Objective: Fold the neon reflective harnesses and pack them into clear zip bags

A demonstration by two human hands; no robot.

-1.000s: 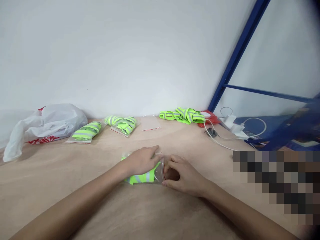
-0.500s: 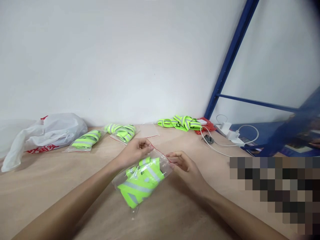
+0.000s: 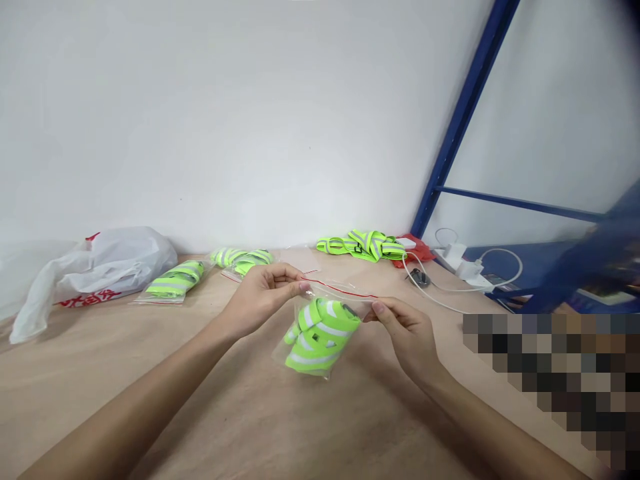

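Between my hands hangs a clear zip bag (image 3: 286, 347) with a red line along its top edge, held above the table. Inside it lies a folded bundle of fluorescent yellow-green strap (image 3: 323, 337) with silver reflective stripes. My left hand (image 3: 267, 293) pinches the bag's left top corner between thumb and fingers. At the right top corner, my right hand (image 3: 403, 330) pinches in the same way. The bag's mouth is stretched between them, and its red edge bows apart from the other edge.
Two bagged green bundles (image 3: 176, 279) (image 3: 243, 260) lie behind my left hand, beside a white plastic bag (image 3: 120, 260). Loose reflective straps (image 3: 370, 245) rest against the wall near a red bag (image 3: 423, 248). White chargers and cables (image 3: 470, 270) sit by a blue metal frame (image 3: 460, 113).
My hands have moved apart, spreading the bag's top edge wide. The bag has swung to the right and turned, so the bundle hangs more upright beneath the mouth.
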